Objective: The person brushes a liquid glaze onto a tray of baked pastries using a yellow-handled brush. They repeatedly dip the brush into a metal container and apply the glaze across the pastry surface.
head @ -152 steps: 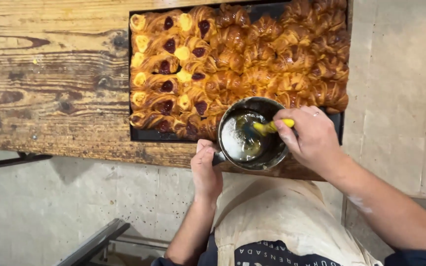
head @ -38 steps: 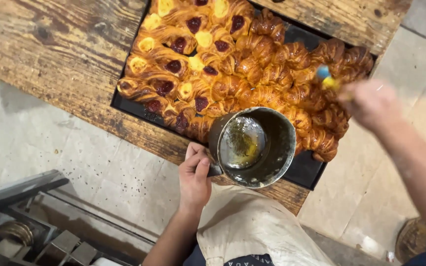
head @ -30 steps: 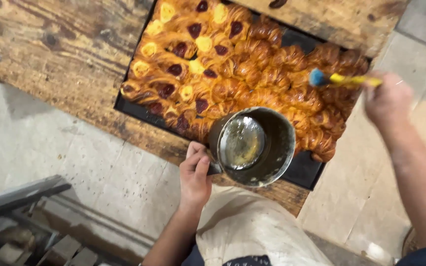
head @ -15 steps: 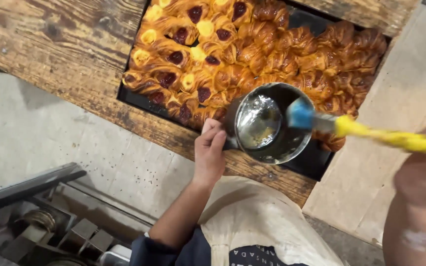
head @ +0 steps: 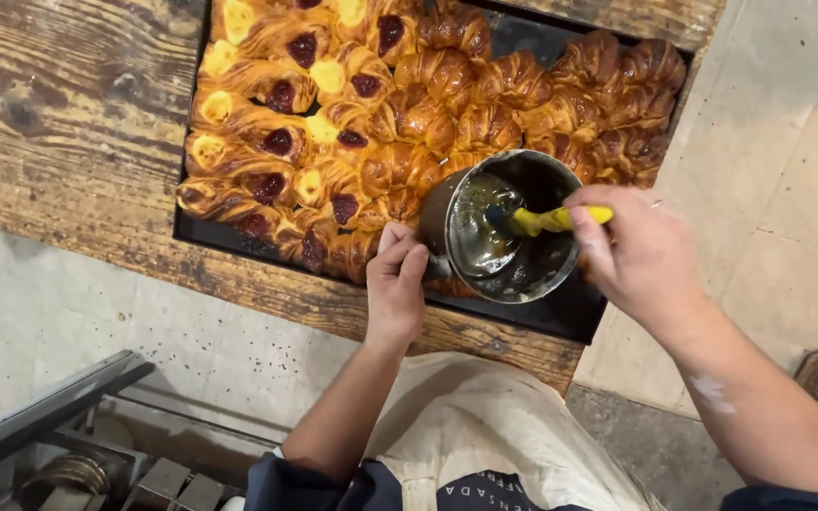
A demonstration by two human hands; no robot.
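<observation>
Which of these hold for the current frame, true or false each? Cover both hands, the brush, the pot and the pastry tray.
1. The left hand holds the metal pot by its side. True.
2. The right hand holds a yellow-handled brush with its tip inside the pot. True.
3. The brush is touching a croissant. False: its head is down in the pot, off the pastries.
4. The pot is empty and dry. False: a glossy liquid lies in its bottom.
5. The dark tray sits on a wooden table. True.
6. All the pastries are plain. False: those on the left carry dark red and yellow fillings.
</observation>
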